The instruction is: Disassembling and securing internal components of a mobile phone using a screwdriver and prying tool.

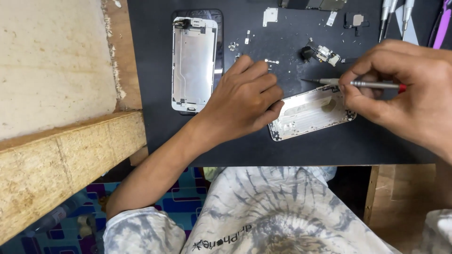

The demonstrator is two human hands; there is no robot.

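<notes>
I am pinning the thin, stiff, light silver metal phone housing [310,113] flat on the black tabletop [329,146] with my left hand [245,99] curled over its end, my right hand [400,89] pinching the slim grey red-capped screwdriver [362,84] above its likely bendable, easily scratched edge.

At your eleven o'clock, a detached phone screen assembly [194,63] is lying on the black mat [155,94]. Spare screwdrivers [394,14] are resting at one o'clock, and a rough wooden plank [66,160] is sitting at nine.

Loose small parts [320,52] crowd the mat [155,117] above the phone housing [310,113].
</notes>
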